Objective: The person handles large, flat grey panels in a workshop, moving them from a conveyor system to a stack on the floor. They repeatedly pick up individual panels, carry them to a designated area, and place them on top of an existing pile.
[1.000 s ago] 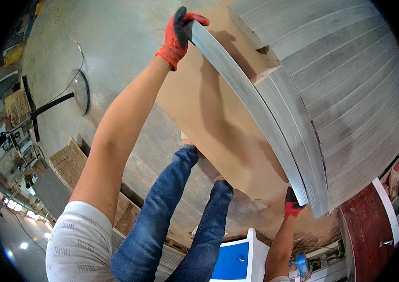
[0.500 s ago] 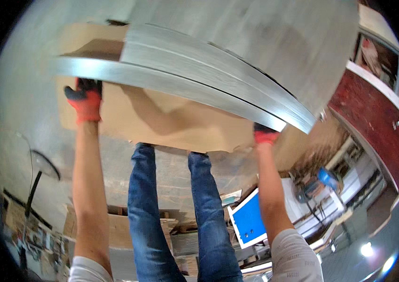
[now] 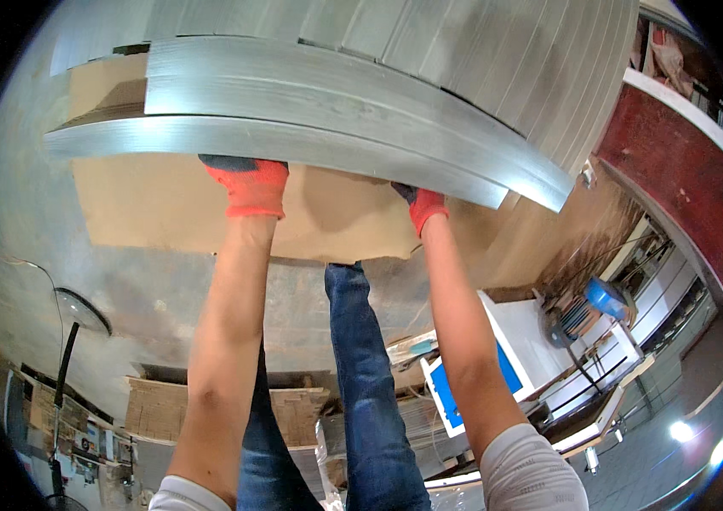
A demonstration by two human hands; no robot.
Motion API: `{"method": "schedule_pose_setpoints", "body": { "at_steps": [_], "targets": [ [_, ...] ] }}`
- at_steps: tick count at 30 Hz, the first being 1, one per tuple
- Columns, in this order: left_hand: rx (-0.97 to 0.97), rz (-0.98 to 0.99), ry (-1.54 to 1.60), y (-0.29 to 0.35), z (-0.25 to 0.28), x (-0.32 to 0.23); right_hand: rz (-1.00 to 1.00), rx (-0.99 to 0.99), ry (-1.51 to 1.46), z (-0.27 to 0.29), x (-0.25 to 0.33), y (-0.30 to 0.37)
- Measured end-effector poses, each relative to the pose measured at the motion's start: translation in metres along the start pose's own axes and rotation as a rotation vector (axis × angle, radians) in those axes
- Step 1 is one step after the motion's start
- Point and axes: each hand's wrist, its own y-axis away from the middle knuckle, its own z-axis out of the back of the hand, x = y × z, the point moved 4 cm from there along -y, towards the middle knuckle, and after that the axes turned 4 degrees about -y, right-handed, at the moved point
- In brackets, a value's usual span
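A long, narrow grey plank (image 3: 234, 136) with a pale sheen lies crosswise ahead of me. My left hand (image 3: 251, 183), in a red and dark glove, holds its near edge left of the middle. Further right along that same edge is my right hand (image 3: 422, 204), gloved alike and closed on the plank. The plank hides most of the fingers of both hands. Just beyond it lies a wider grey board (image 3: 310, 85), whose right end reaches past the held plank. Brown cardboard (image 3: 148, 200) is spread below the plank.
Grey grooved panels (image 3: 463, 51) fill the far side. At the right stand a dark red panel (image 3: 668, 179) with a white edge and a blue container (image 3: 606, 298). A round black-rimmed object on a pole (image 3: 85, 311) is at the left. Cardboard pieces (image 3: 157, 409) lie by my legs.
My hands have come closer together along the plank, the left sliding right and the right moving left. The plank has shifted left, its right end swinging away from me. My view has shifted.
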Motion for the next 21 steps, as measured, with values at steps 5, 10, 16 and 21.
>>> {"method": "schedule_pose_setpoints", "body": {
  "at_steps": [5,10,16,21],
  "targets": [
    [0.023,0.002,0.156,-0.003,-0.018,0.033,-0.318,0.018,-0.136,-0.025,0.013,-0.010],
    [-0.020,1.197,1.326,0.043,-0.020,0.018,-0.486,0.054,-0.248,-0.039,0.070,0.046],
    [0.942,0.507,0.206,0.134,0.049,0.107,-0.337,-0.106,0.049,-0.035,0.074,0.157],
    [0.796,0.631,0.263,0.199,0.204,0.092,-0.400,0.234,0.170,0.018,0.062,0.307]
  ]
}}
